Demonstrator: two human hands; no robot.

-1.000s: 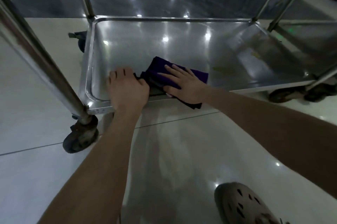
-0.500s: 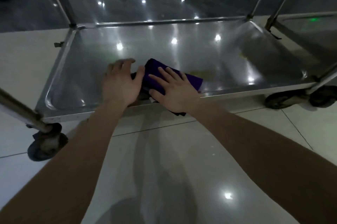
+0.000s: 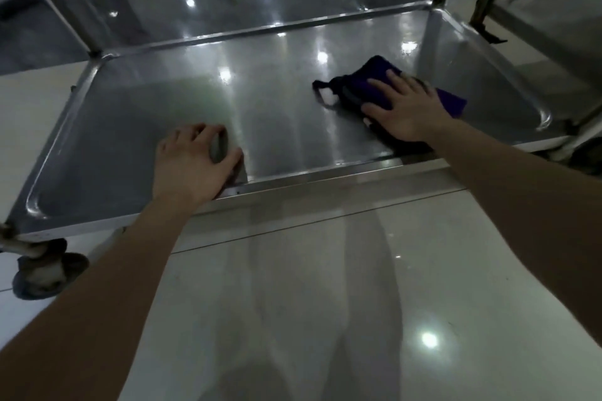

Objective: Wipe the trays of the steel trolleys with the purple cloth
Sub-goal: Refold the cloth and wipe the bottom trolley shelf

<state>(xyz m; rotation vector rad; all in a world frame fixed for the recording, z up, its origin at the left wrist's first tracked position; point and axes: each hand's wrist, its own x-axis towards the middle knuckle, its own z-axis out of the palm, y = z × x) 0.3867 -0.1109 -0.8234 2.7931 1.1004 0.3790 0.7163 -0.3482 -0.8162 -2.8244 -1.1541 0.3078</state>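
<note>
The shallow rectangular steel tray (image 3: 136,120) of the low steel trolley (image 3: 62,6) stands on a glossy pale tiled floor (image 3: 293,309). The crumpled purple cloth (image 3: 451,103) lies on the tray's right part, near the front rim. The right hand (image 3: 407,108) presses flat on it, released, with straight spread fingers. The left hand (image 3: 192,166) reaches over the front rim left of centre, bent fingertips propped on the bare metal, grasping nothing. 1 dark caster wheel (image 3: 42,273) shows under the near left corner.
</note>
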